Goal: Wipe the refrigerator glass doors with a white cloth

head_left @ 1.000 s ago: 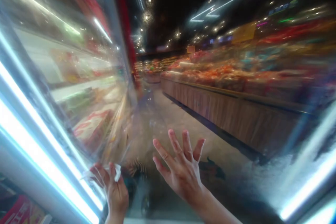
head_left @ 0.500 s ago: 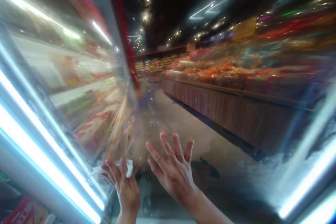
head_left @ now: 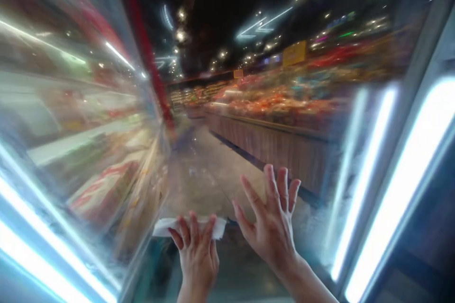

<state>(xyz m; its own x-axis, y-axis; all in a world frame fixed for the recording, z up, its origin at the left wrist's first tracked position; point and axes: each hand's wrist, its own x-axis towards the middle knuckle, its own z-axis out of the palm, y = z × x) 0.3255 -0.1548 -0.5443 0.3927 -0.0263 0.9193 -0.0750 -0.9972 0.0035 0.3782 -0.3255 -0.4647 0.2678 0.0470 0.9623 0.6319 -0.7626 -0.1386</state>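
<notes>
My left hand (head_left: 198, 251) lies over a folded white cloth (head_left: 163, 227) at the lower middle, fingers close together on it, and the cloth shows on both sides of them. It seems pressed against a clear, glass-like pane that the aisle shows through. To its right, my right hand (head_left: 272, 222) is stretched out with fingers spread, holding nothing. Its palm faces away from me; whether it touches the pane I cannot tell. The cloth's middle is hidden behind my left fingers.
Bright light tubes (head_left: 401, 189) run up the right side, and more tubes (head_left: 46, 236) slant across the lower left. Blurred shelves with packed goods (head_left: 103, 189) stand at left. Beyond lies an aisle floor (head_left: 206, 161) beside a long wood-fronted display counter (head_left: 263, 137).
My left hand has moved right with the cloth, which now lies flatter and wider under the fingers. My right hand has also shifted right, still spread. The view has turned slightly right.
</notes>
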